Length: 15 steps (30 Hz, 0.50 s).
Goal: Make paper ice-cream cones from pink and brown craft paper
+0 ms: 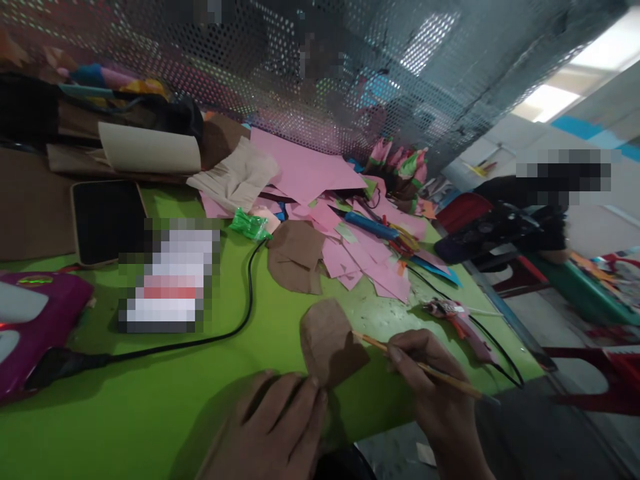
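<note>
My right hand (433,367) is pinching a pencil (447,379) between thumb and fingers, and its tip is touching the right edge of the small brown paper (327,337). I guess I am holding it low and slanted so that the tip is easy to steer. The small brown paper is lying flat on the green table (200,393), right in front of me. My left hand (280,420) is spreading out flat, palm down, gripping nothing, and its fingertips are resting at the paper's near left edge. I think that is helping to stop the paper from sliding, but I cannot tell how hard I am pressing. Behind the small brown paper, a bigger brown scrap (295,257) is lying, and past that, lots of pink scraps (350,257) are piling up, maybe pushed there to make room for my hands. To the right of the small brown paper, a pink glue gun (473,333) is lying with its nose pointing away from me, perhaps to keep my fingers safe. To the left of it, a black cord (200,343) is curving around, leaving my paper free. Farther left, a dark phone (110,223) is lying face up.
</note>
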Motion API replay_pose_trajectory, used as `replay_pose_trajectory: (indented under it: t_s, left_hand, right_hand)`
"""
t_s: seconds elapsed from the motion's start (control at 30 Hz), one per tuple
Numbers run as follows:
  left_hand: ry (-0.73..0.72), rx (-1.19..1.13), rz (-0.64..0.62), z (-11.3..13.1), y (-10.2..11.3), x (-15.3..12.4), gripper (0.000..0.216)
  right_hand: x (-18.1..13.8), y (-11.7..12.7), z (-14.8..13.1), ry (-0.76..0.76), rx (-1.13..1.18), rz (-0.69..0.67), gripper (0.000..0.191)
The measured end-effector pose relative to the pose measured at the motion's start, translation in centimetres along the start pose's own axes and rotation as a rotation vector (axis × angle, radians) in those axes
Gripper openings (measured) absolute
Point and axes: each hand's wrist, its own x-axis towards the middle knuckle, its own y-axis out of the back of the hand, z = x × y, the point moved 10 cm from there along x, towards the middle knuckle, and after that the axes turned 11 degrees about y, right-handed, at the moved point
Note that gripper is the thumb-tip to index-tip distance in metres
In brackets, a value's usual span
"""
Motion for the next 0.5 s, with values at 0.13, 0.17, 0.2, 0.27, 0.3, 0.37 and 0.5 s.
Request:
replay_pose_trajectory:
  t_s: [0.13,0.17,0.2,0.27,0.3,0.37,0.5]
  left_hand:
    - [-0.011,0.017,-0.009,0.1,-0.1,-0.1,0.023]
    - [-0.014,0.025,-0.016,0.1,-0.2,-0.1,0.023]
    - [-0.014,0.029,-0.017,0.1,-0.2,-0.1,0.023]
    - [-0.013,0.026,-0.012,0.1,-0.2,-0.2,0.022]
    - [-0.009,0.021,-0.010,0.1,-0.1,-0.2,0.021]
    - [-0.004,0.013,-0.009,0.0,-0.1,-0.2,0.019]
    - [-0.024,0.013,-0.025,0.2,-0.1,-0.1,0.018]
  right_hand:
    - [0.2,0.3,0.0,0.047,-0.025,0.003,0.015]
    - [0.3,0.3,0.0,0.058,-0.015,0.004,0.014]
    - [0.3,0.4,0.0,0.068,0.006,0.011,0.013]
    - [0.1,0.3,-0.2,0.098,0.090,0.025,0.011]
    - [0.0,0.1,-0.4,0.114,0.146,0.020,0.010]
    - [-0.3,-0.9,-0.9,0.138,0.265,-0.039,0.011]
    - [-1.5,-3.7,-2.1,0.140,0.430,-0.237,0.010]
